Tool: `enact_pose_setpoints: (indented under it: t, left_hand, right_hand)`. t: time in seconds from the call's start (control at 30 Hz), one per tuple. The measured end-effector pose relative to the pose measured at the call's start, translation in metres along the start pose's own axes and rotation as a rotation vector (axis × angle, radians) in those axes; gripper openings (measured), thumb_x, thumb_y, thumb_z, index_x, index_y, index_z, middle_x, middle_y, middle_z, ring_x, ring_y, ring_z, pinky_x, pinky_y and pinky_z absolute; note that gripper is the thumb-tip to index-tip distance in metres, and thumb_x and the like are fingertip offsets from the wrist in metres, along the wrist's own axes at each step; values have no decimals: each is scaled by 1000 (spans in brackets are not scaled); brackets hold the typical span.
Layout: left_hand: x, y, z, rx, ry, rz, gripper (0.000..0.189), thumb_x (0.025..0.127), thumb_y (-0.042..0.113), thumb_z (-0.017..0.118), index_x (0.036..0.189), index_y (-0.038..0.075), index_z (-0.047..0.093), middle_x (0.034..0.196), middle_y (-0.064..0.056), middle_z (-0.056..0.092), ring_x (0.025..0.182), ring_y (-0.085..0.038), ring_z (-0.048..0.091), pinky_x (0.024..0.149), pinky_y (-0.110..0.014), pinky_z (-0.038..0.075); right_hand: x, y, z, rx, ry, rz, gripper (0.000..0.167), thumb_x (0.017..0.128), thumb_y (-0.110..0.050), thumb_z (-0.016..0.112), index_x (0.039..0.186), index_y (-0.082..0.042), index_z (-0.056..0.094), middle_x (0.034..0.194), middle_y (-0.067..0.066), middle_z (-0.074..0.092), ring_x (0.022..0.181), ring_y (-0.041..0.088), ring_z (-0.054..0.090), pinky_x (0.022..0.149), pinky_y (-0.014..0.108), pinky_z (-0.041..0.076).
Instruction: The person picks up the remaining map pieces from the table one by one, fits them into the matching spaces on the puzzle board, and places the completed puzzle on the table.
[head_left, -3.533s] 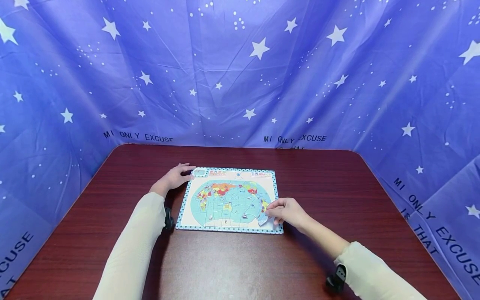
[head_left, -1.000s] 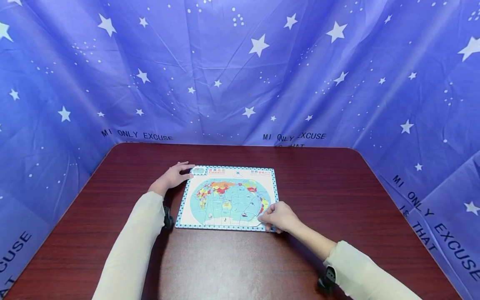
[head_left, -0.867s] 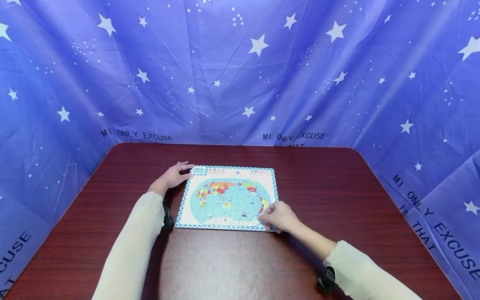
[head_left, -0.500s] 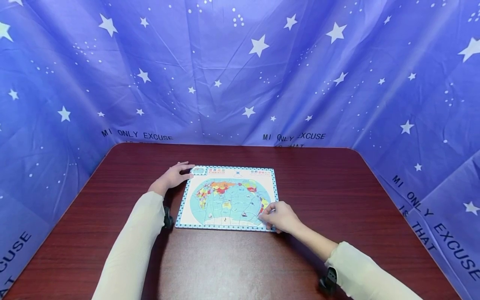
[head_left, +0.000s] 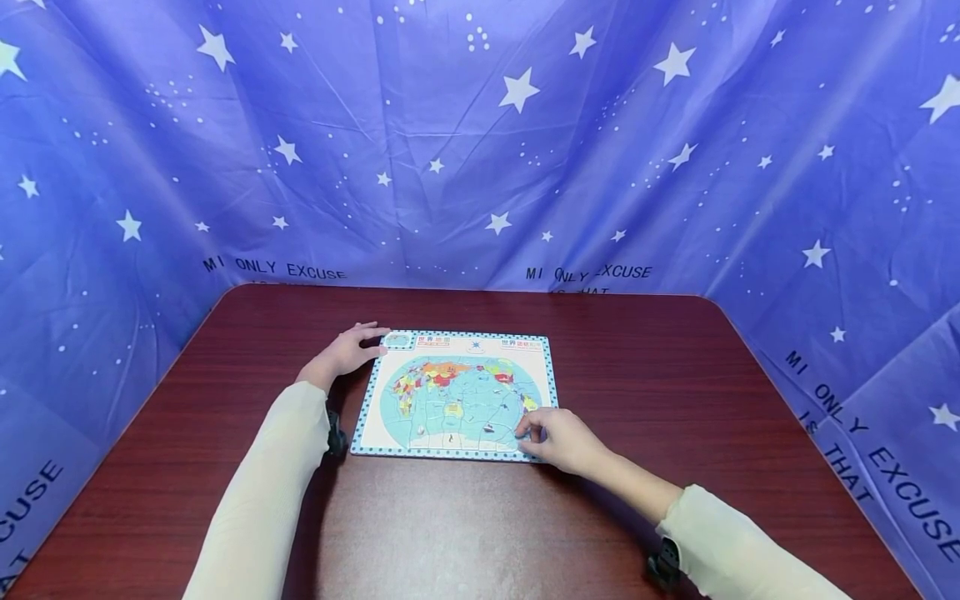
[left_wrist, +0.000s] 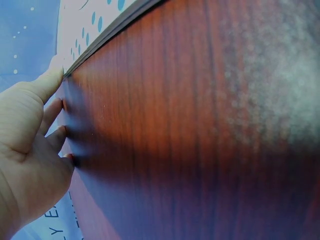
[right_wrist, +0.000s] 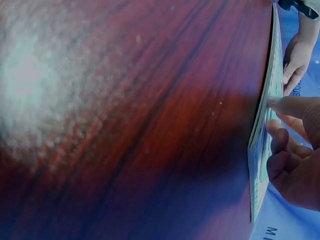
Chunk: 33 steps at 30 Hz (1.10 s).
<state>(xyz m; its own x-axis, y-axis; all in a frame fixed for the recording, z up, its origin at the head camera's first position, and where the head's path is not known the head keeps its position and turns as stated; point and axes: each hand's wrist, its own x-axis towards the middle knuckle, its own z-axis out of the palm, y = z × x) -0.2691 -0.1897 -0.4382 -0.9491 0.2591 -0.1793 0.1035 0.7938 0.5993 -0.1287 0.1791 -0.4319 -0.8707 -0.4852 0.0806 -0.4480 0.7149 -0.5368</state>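
A world map jigsaw puzzle (head_left: 435, 417) with a blue dotted border lies flat on the table. At its lower right corner, my right hand (head_left: 566, 439) has thumb and index fingertips bent down at a puzzle piece, which they mostly cover. In the right wrist view those fingertips (right_wrist: 274, 102) are right at the board's surface, while the other fingers curl in. My left hand (head_left: 348, 350) rests at the board's upper left corner, fingers loosely extended. The left wrist view has its thumb (left_wrist: 50, 80) on the board's edge and the other fingertips down by the tabletop.
The dark red wooden table (head_left: 637, 358) surrounds the board and reflects light in front of it. A blue curtain (head_left: 450, 125) with white stars hangs behind and on both sides. Each wrist wears a black device.
My right hand has brought a tilted piece down and left to the board's lower right corner; its thumb and index now spread slightly there. My left hand has stayed in place.
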Motion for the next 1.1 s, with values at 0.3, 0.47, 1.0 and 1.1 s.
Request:
enact_pose_setpoints:
  t: [0.3, 0.47, 1.0, 1.1]
  left_hand:
    - [-1, 1, 0, -2, -5, 12, 50, 98, 27, 50, 144, 12, 39, 156, -18, 17, 144, -41, -1, 114, -59, 9]
    - [-2, 3, -2, -3, -6, 12, 50, 98, 26, 50, 144, 11, 38, 156, -18, 17, 144, -42, -1, 113, -60, 9]
    - [0, 1, 0, 8, -1, 3, 50, 97, 26, 51, 143, 12, 40, 156, -18, 17, 144, -41, 0, 113, -61, 11]
    - [-1, 1, 0, 14, -3, 2, 50, 97, 27, 51, 143, 12, 40, 156, -18, 17, 144, -41, 0, 112, -61, 12]
  right_hand:
    - [0, 1, 1, -51, 10, -47, 8, 79, -19, 74, 84, -16, 69, 66, -13, 51, 56, -3, 38, 54, 16, 37]
    - [1, 2, 1, -58, -4, -43, 7, 81, -21, 72, 85, -16, 69, 68, -13, 52, 57, -3, 37, 55, 16, 37]
    - [1, 2, 0, -71, -25, -31, 7, 82, -23, 72, 85, -16, 70, 71, -13, 54, 57, -2, 39, 53, 16, 36]
    - [1, 3, 1, -68, -18, -34, 7, 81, -22, 73, 84, -16, 70, 70, -13, 53, 56, -2, 39, 52, 16, 36]
